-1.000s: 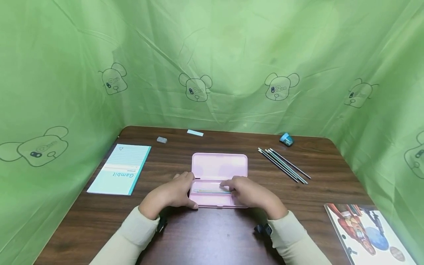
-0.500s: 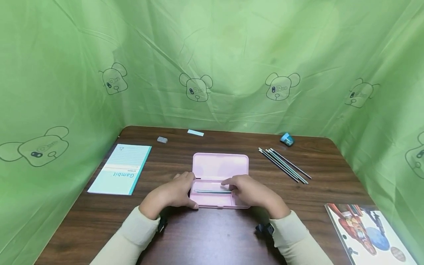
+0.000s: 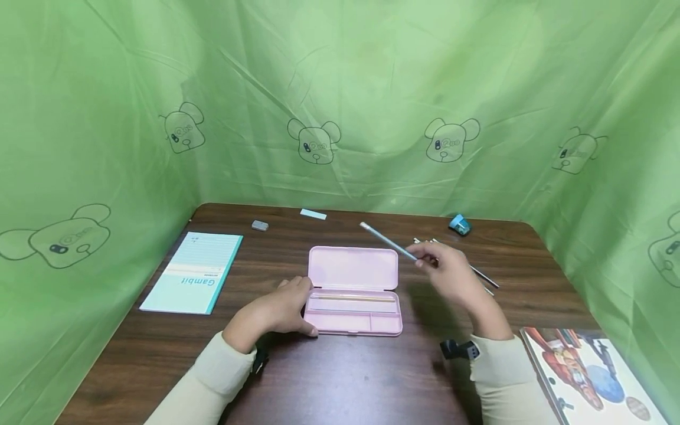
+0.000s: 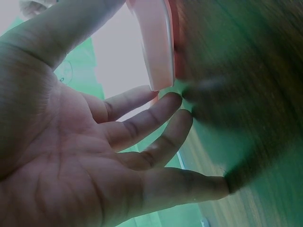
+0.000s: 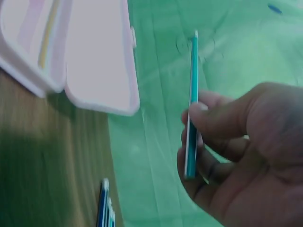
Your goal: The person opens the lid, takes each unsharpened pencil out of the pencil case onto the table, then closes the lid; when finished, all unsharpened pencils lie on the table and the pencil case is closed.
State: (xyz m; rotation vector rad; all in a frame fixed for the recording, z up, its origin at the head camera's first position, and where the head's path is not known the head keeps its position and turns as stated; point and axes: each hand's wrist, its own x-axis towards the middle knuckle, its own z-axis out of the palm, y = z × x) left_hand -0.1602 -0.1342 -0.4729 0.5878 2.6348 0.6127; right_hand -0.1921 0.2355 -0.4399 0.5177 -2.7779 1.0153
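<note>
An open pink pencil case [image 3: 353, 265] lies in the middle of the table. A yellowish pencil [image 3: 356, 298] is in its long compartment. My left hand [image 3: 281, 307] rests at the case's left end, thumb along the front edge and fingers by the hinge side. In the left wrist view its fingers [image 4: 151, 118] are spread and fairly straight, one touching the case. My right hand [image 3: 448, 274] pinches a light blue pencil [image 3: 388, 241] between thumb and fingers, right of the case. The pencil's white-tipped end points up-left. Several more pencils [image 3: 484, 277] lie partly hidden beneath this hand.
A notepad [image 3: 193, 271] lies at left and a picture-covered book [image 3: 589, 378] at front right. Along the back are a grey eraser [image 3: 260, 225], a pale blue strip [image 3: 313, 214] and a blue sharpener [image 3: 459, 224]. Green cloth [image 3: 382, 88] surrounds the table's back and sides.
My right hand has left the case, moved right to the loose pencils, and now holds a light blue pencil. The pencil in the case lies farther back and looks yellowish. My left hand stays put.
</note>
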